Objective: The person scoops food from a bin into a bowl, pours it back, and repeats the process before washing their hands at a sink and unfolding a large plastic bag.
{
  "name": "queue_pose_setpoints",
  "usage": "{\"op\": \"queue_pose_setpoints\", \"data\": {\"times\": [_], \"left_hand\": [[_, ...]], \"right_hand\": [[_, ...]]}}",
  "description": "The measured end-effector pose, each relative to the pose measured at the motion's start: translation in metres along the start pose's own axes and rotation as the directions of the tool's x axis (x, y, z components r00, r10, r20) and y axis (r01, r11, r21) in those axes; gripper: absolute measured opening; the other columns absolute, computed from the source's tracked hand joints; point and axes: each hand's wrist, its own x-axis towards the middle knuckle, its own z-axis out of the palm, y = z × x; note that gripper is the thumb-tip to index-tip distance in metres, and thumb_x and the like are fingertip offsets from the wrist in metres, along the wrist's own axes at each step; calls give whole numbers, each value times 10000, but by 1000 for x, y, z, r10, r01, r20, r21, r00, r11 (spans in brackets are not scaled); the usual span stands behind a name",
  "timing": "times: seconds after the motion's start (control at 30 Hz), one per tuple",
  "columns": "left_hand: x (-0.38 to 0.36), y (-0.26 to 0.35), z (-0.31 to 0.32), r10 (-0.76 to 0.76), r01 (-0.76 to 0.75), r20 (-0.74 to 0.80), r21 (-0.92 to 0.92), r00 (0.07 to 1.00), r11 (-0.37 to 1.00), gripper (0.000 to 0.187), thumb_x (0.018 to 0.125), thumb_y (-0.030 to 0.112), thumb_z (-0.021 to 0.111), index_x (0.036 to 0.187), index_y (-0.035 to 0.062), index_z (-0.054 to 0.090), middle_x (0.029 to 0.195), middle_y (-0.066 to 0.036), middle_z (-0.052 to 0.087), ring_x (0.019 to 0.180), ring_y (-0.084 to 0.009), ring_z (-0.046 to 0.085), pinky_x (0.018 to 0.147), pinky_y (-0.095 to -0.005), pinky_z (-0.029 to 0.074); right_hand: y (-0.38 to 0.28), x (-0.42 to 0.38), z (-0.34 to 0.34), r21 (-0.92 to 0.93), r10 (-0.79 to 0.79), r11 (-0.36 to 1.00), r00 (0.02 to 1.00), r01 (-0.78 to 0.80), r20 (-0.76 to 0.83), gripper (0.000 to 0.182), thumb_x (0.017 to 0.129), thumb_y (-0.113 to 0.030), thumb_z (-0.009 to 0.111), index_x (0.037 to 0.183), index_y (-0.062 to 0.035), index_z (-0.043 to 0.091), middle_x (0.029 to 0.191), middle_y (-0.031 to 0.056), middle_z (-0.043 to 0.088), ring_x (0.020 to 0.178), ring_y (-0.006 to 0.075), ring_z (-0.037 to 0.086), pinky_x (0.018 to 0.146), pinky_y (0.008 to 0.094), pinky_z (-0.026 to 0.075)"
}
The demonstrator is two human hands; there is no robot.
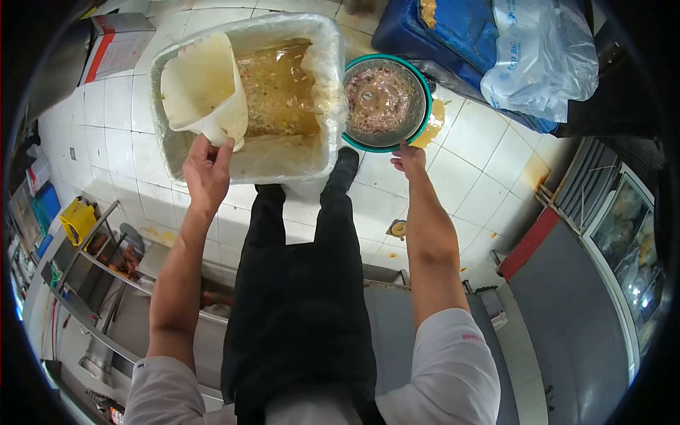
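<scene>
My left hand (207,168) is closed round the handle of a white plastic jug (202,81). The jug is tilted over the left side of a large tub (248,166) lined with clear plastic. Yellowish-brown liquid (280,88) with bits floating in it lies in the tub. To the tub's right is a round green-rimmed basin (386,149), with a greyish inner wall. Inside it is a wet, reddish chopped mixture (375,99). My right hand (409,159) pinches the basin's near rim, its other fingers curled below.
A blue container (439,42) with a plastic bag (542,60) on it stands at the upper right. A brownish puddle (432,122) spreads beside the basin. Behind me are a metal rack (106,276), a yellow container (78,221) and a glass-fronted cabinet (627,227). A floor drain (398,228) lies nearby.
</scene>
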Motion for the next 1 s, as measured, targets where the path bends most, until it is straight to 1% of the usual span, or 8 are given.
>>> {"op": "queue_pose_setpoints", "data": {"times": [0.13,0.17,0.33,0.4,0.47,0.63,0.93,1.0], "left_hand": [[-3,-6,-5,37,-37,-4,-105,999,994,191,844,108,649,1008,11,625,754,-78,628,623,-124,574,599,-275,465],[-4,-1,-10,43,-43,1,-103,999,994,182,843,101,648,1000,12,626,767,-85,634,611,-128,570,582,-282,460],[-14,15,-23,61,-57,30,-125,998,991,182,823,84,664,987,16,623,776,-124,624,583,-186,575,556,-310,461],[-21,25,-26,105,-97,44,-163,993,982,192,815,80,673,989,17,624,773,-131,614,585,-202,582,557,-320,464],[-27,32,-29,142,-131,52,-173,989,976,161,813,66,670,944,7,598,779,-155,592,594,-259,581,557,-349,463],[-33,22,-24,292,-278,61,-169,955,945,189,776,27,648,931,2,543,800,-177,576,704,-373,571,616,-437,453],[-26,1,-43,243,-194,227,-217,943,957,231,805,75,638,1022,18,584,931,-170,597,814,-375,583,687,-428,477],[-21,-14,-63,216,-186,180,-169,960,968,261,817,104,638,1062,26,592,960,-169,602,846,-364,589,720,-421,485]], "right_hand": [[7,-39,-30,-230,-259,941,966,249,-15,343,936,-301,540,954,37,596,781,111,658,511,181,633,382,254,467],[-17,-89,-28,-45,-206,979,963,201,-171,246,933,-231,545,962,5,608,737,77,635,476,135,564,397,245,433],[-72,-265,2,195,-539,834,838,517,82,156,909,-172,585,955,-28,623,786,40,609,599,69,503,515,214,418],[-80,-306,42,350,-622,774,739,528,259,203,898,-203,605,1017,-43,644,800,33,635,614,68,533,545,208,447],[-104,-344,86,82,-839,532,513,843,182,242,895,-222,613,1046,-35,641,800,25,635,632,91,541,594,233,457],[-130,-357,147,59,-747,642,606,764,274,430,851,-392,641,886,37,641,793,172,612,701,270,589,637,356,451],[-135,-363,157,130,-581,812,767,569,272,511,846,-453,641,976,41,657,843,70,656,792,141,581,729,279,457],[-139,-357,153,-13,-524,840,816,543,242,566,827,-495,642,706,54,577,652,91,569,649,174,546,619,331,444]]}}
